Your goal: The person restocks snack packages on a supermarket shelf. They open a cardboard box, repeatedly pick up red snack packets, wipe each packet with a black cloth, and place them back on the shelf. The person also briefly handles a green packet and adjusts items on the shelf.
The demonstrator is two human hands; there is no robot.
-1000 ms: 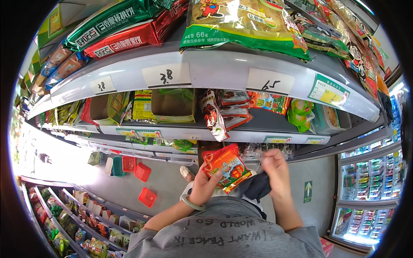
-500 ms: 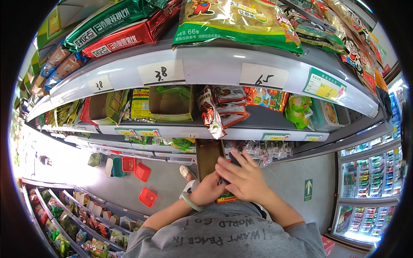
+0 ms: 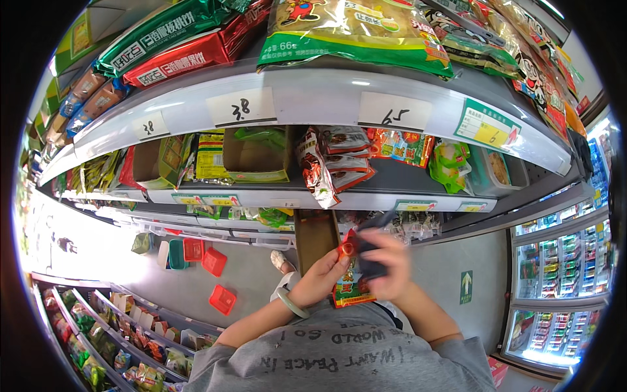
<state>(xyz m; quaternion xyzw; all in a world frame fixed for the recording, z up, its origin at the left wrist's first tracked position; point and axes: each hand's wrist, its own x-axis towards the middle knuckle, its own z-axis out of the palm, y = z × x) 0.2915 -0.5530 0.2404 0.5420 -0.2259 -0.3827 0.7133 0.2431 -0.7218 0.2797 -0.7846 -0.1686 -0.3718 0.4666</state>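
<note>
In front of my waist, my left hand (image 3: 320,279) pinches the upper part of a red and green snack packet (image 3: 351,289) with yellow printing. A pale bangle (image 3: 290,302) is on that wrist. To its right, my right hand (image 3: 392,264) is smeared by motion, its fingers closed round a dark blue-black thing (image 3: 372,266) whose kind I cannot make out. The dark thing overlaps the packet's right side; whether they touch is unclear. Just beyond my left hand an open brown carton (image 3: 315,236) juts out below the shelf.
Ahead, an upper shelf edge (image 3: 313,104) carries large snack bags. On the lower shelf are open boxes (image 3: 257,157), red-white packets (image 3: 317,173) and a clear tub (image 3: 499,168). Red baskets (image 3: 223,299) lie on the floor at left. Lit drink coolers (image 3: 555,274) stand right; a produce rack (image 3: 124,333) stands lower left.
My hands have parted. My right hand has moved right and toward me with the dark thing, and more of the packet now shows in my left hand.
</note>
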